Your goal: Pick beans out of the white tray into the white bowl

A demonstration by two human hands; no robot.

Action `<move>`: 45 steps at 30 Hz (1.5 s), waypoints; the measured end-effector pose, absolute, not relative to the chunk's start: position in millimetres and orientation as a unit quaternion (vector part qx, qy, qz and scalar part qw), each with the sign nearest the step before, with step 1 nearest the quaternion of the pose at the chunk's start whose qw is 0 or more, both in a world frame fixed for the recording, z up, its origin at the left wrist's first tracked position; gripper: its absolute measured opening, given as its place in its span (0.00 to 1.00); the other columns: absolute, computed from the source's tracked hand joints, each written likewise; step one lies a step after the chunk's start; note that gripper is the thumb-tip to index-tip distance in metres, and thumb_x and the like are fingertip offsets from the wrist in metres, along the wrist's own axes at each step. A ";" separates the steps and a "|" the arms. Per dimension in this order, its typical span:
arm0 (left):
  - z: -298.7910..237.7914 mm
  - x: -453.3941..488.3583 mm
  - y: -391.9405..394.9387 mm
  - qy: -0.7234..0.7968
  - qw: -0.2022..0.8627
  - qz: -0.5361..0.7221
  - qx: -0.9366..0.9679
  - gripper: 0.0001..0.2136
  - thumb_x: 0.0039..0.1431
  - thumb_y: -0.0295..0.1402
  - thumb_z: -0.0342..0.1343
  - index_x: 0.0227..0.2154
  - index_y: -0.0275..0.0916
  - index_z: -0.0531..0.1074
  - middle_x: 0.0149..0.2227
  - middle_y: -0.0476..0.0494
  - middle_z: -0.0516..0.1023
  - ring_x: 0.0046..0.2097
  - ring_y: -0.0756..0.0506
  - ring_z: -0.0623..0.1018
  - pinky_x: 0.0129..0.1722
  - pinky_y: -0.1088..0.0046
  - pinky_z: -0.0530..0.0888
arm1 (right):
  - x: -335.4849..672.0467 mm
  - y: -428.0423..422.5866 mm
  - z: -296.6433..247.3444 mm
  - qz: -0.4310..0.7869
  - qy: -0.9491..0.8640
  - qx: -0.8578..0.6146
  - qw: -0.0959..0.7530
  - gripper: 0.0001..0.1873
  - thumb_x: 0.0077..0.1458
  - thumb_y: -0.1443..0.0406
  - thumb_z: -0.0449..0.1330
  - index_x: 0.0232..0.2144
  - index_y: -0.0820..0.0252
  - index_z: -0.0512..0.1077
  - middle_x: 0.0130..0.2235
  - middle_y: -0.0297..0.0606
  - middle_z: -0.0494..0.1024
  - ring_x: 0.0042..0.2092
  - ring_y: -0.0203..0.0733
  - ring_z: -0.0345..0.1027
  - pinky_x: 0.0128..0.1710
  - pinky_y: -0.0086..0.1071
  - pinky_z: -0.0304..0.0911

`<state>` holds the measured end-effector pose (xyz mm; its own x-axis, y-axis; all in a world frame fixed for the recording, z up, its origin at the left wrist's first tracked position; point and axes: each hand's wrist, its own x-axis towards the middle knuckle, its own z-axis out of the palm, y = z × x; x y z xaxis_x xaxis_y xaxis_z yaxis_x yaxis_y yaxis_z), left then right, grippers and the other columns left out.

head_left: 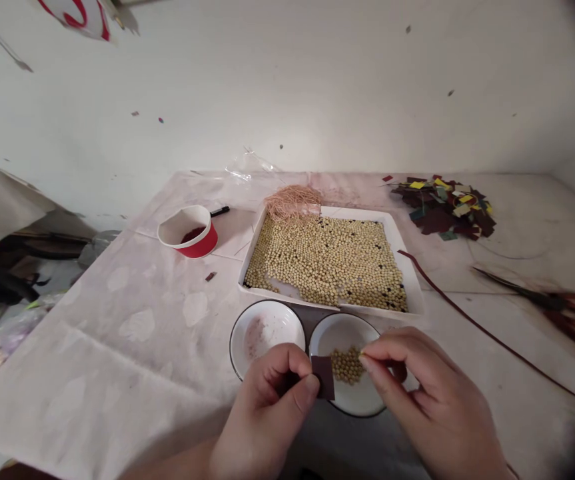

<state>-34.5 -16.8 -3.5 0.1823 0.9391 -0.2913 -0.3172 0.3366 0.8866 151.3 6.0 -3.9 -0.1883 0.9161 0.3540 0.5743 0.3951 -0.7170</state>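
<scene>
My left hand [272,407] pinches a small dark maroon paper square [323,377] between thumb and forefinger, over the edge of a white bowl [362,400]. That bowl holds a small heap of tan beads [347,364]. My right hand [432,407] hovers over the same bowl, its thumb and forefinger pressed together just above the beads; whether a bead sits between them I cannot make out. A second white bowl [267,330] stands to the left with a pinkish smear inside.
A white tray [407,267] full of tan beads sits behind the bowls, with a tuft of tan thread [293,200] at its far corner. A red paper cup [190,231] stands left. Coloured paper scraps [444,205] lie far right, dark strips and scissors [542,297] at right.
</scene>
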 end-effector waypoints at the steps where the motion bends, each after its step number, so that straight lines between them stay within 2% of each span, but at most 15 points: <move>1: -4.4 -34.8 -16.5 0.437 0.686 0.470 0.344 0.11 0.52 0.38 0.60 0.25 0.38 0.66 0.25 0.51 0.68 0.30 0.50 0.64 0.31 0.74 0.61 | 153.3 8.3 -6.0 0.230 -0.742 -0.513 0.365 0.05 0.57 0.67 0.57 0.29 0.54 0.68 0.29 0.32 0.71 0.31 0.38 0.66 0.29 0.31 0.63; 4: -7.7 -35.3 -16.3 0.420 0.684 0.491 0.338 0.10 0.54 0.38 0.59 0.26 0.39 0.66 0.25 0.52 0.68 0.30 0.50 0.64 0.32 0.74 0.61 | 154.9 12.1 -14.2 0.272 -0.759 -0.525 0.272 0.06 0.58 0.67 0.55 0.29 0.55 0.68 0.31 0.33 0.71 0.34 0.41 0.66 0.32 0.35 0.63; 7: -10.5 -35.8 -17.6 0.422 0.676 0.495 0.347 0.10 0.55 0.37 0.59 0.25 0.39 0.66 0.25 0.52 0.66 0.30 0.50 0.63 0.31 0.74 0.60 | 156.0 14.1 -19.3 0.281 -0.769 -0.522 0.239 0.05 0.59 0.67 0.53 0.32 0.55 0.69 0.34 0.35 0.72 0.37 0.43 0.67 0.36 0.37 0.63; 11: -13.1 -36.4 -18.9 0.428 0.676 0.495 0.338 0.09 0.55 0.36 0.59 0.26 0.39 0.67 0.24 0.53 0.66 0.29 0.51 0.62 0.30 0.75 0.60 | 169.0 22.5 -18.1 0.242 -0.734 -0.565 0.288 0.06 0.58 0.63 0.54 0.35 0.53 0.71 0.36 0.36 0.75 0.38 0.43 0.69 0.37 0.36 0.64; 16: -16.5 -37.2 -18.1 0.438 0.670 0.495 0.338 0.09 0.54 0.37 0.60 0.26 0.39 0.67 0.25 0.52 0.67 0.30 0.50 0.63 0.31 0.74 0.61 | 197.6 43.3 -22.8 0.163 -0.648 -0.667 0.328 0.09 0.54 0.60 0.56 0.35 0.55 0.73 0.35 0.37 0.77 0.34 0.43 0.70 0.34 0.35 0.64; 23: -17.7 -36.0 -12.5 0.430 0.685 0.510 0.293 0.13 0.48 0.40 0.64 0.22 0.39 0.67 0.20 0.56 0.62 0.25 0.53 0.58 0.26 0.77 0.57 | 226.7 65.1 -29.7 0.103 -0.600 -0.713 0.349 0.12 0.54 0.59 0.55 0.34 0.59 0.74 0.32 0.40 0.78 0.28 0.42 0.69 0.29 0.34 0.64; 27: -19.4 -36.5 -10.4 0.443 0.673 0.507 0.305 0.15 0.46 0.42 0.65 0.21 0.38 0.67 0.20 0.56 0.61 0.24 0.53 0.56 0.25 0.77 0.56 | 224.2 74.4 -22.8 0.099 -0.615 -0.704 0.341 0.11 0.55 0.61 0.54 0.35 0.60 0.73 0.34 0.42 0.78 0.31 0.43 0.70 0.30 0.35 0.65; 30: -20.6 -36.4 -10.6 0.440 0.677 0.501 0.311 0.14 0.48 0.41 0.64 0.22 0.38 0.67 0.20 0.55 0.62 0.24 0.53 0.57 0.26 0.76 0.57 | 209.0 82.7 -15.2 0.133 -0.670 -0.667 0.297 0.09 0.56 0.64 0.54 0.36 0.60 0.73 0.36 0.40 0.79 0.34 0.42 0.72 0.35 0.34 0.67; 34: -22.1 -35.5 -11.3 0.436 0.673 0.507 0.317 0.14 0.49 0.42 0.64 0.23 0.39 0.67 0.21 0.54 0.64 0.26 0.52 0.59 0.27 0.76 0.58 | 185.9 95.8 -10.6 0.176 -0.745 -0.612 0.198 0.05 0.55 0.71 0.58 0.31 0.60 0.74 0.34 0.37 0.78 0.35 0.40 0.72 0.37 0.34 0.67; 36: -22.5 -35.4 -11.2 0.431 0.671 0.508 0.327 0.14 0.49 0.42 0.63 0.23 0.39 0.67 0.21 0.54 0.64 0.26 0.52 0.59 0.28 0.76 0.57 | 179.8 102.0 -13.2 0.177 -0.760 -0.606 0.154 0.04 0.57 0.69 0.59 0.31 0.62 0.73 0.33 0.35 0.77 0.36 0.39 0.72 0.38 0.37 0.67; 39: -23.2 -36.1 -10.4 0.422 0.671 0.506 0.340 0.15 0.50 0.43 0.63 0.22 0.39 0.67 0.20 0.56 0.62 0.24 0.53 0.57 0.26 0.76 0.56 | 179.1 109.7 -22.0 0.169 -0.764 -0.614 0.105 0.08 0.60 0.63 0.58 0.37 0.63 0.72 0.38 0.36 0.76 0.39 0.40 0.72 0.40 0.41 0.68; 45: -26.2 -37.8 -9.7 0.432 0.662 0.507 0.343 0.15 0.50 0.43 0.62 0.22 0.39 0.67 0.20 0.55 0.62 0.24 0.53 0.56 0.25 0.76 0.55 | 185.1 119.2 -37.7 0.161 -0.758 -0.629 0.054 0.11 0.60 0.62 0.57 0.43 0.62 0.71 0.44 0.39 0.75 0.41 0.42 0.71 0.41 0.42 0.69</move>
<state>-37.8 -9.7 -26.2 0.1125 0.9681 -0.2240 -0.3751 0.2501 0.8926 185.1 119.2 -37.7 -0.2021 0.9720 -0.1201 0.9373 0.1564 -0.3115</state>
